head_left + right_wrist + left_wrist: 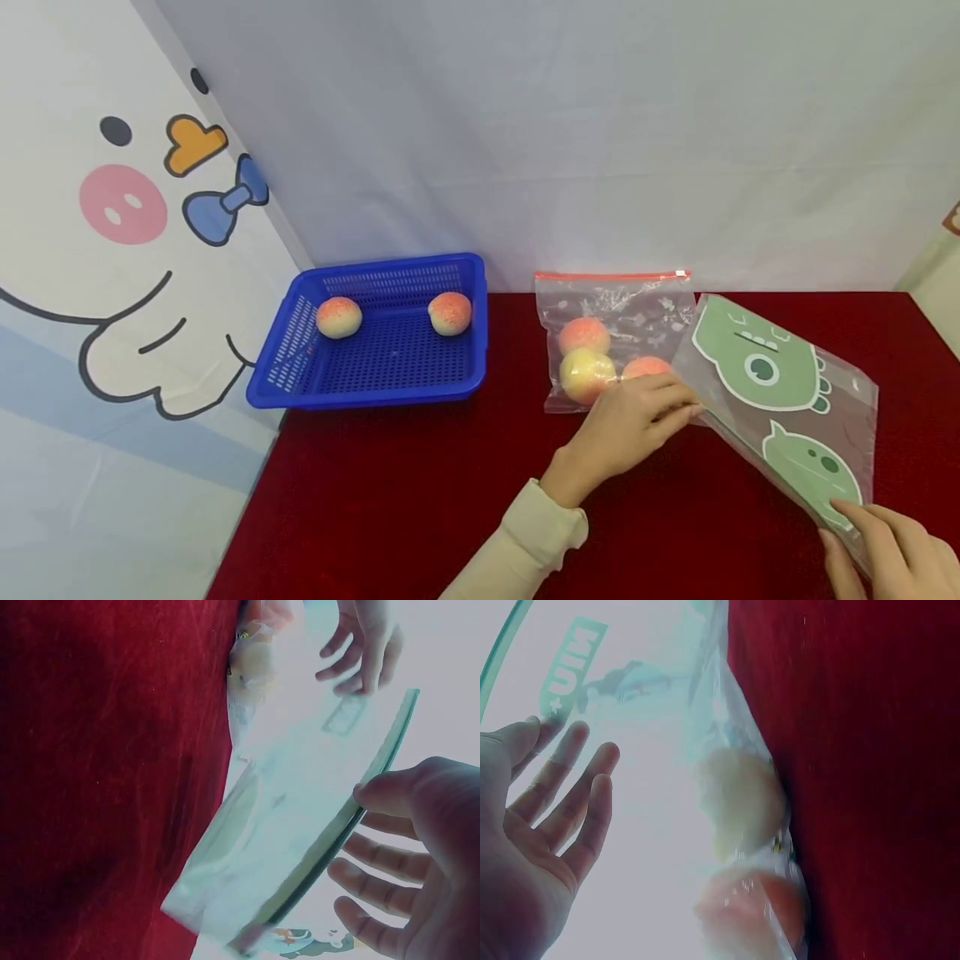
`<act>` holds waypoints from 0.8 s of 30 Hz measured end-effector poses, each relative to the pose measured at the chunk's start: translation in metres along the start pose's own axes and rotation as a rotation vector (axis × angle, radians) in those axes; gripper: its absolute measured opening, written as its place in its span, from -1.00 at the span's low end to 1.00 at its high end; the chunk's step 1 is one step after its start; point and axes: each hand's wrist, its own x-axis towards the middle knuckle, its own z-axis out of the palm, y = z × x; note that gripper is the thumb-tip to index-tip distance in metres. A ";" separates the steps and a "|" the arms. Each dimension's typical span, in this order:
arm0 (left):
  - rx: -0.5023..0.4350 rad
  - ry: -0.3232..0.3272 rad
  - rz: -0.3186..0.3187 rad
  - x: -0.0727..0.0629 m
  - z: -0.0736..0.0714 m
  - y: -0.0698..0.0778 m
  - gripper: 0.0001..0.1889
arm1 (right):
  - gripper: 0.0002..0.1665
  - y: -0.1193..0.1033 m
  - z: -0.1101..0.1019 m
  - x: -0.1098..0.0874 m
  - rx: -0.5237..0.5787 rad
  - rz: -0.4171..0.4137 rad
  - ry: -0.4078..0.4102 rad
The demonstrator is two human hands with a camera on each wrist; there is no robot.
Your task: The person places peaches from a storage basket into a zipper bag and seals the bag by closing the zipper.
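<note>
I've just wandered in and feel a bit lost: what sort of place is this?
Probably a small makeshift tabletop set-up, indoors by the look of it: a dark red table, a pale backdrop behind it, and a cartoon-printed panel on the left.

From my feed I see a flat, clear bag (787,383) printed with green cartoon creatures, slanting over the red counter (420,500). The left hand (630,421) pinches one corner; the right hand (903,550) pinches its raised near edge.
</note>
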 end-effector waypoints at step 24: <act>-0.341 0.135 -0.318 -0.024 -0.026 -0.040 -0.80 | -0.69 -0.033 -0.020 0.009 0.232 0.209 0.005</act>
